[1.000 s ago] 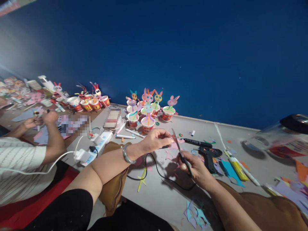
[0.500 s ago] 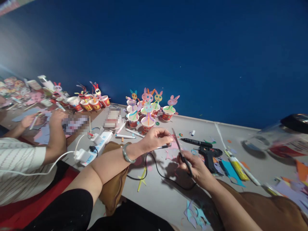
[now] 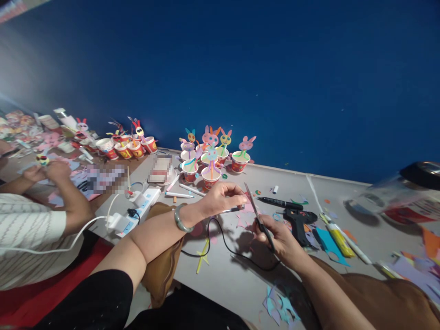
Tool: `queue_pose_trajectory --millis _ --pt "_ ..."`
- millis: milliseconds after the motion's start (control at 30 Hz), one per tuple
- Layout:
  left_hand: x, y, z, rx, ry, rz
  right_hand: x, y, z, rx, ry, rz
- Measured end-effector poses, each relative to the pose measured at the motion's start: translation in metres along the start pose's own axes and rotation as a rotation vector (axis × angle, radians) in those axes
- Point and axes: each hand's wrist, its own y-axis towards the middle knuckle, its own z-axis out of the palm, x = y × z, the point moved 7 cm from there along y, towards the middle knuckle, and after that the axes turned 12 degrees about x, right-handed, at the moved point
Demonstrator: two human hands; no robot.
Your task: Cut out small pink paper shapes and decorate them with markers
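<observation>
My right hand (image 3: 273, 236) is closed around the handles of a pair of scissors (image 3: 253, 205), whose blades point up and away from me. Facing it, my left hand (image 3: 225, 199), with a bangle (image 3: 182, 219) on its wrist, has thumb and fingers pinched together; what sits between them is too small to make out. Under the hands lie pink paper scraps (image 3: 244, 220) and a dark pen (image 3: 232, 210). A black glue gun (image 3: 299, 224) rests on the table right of the scissors, its cord looping below my hands.
Paper cups with rabbit faces (image 3: 211, 174) stand by the wall. A power strip (image 3: 140, 211) lies left, near a co-worker's hands (image 3: 51, 172). Blue paper scraps (image 3: 280, 305), a black marker (image 3: 280, 203), a yellow glue tube (image 3: 340, 239) and a clear jar (image 3: 402, 197) are around the right side.
My hands and the scissors stay almost where they were. The co-worker's hands have moved left and closer together, and a small pale round face piece now shows at them.
</observation>
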Motion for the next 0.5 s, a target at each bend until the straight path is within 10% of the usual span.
queue_pose_trajectory --millis 500 --pt "0.001 0.002 -0.005 -0.034 -0.001 0.021 0.016 0.001 -0.003 0.001 0.006 -0.007"
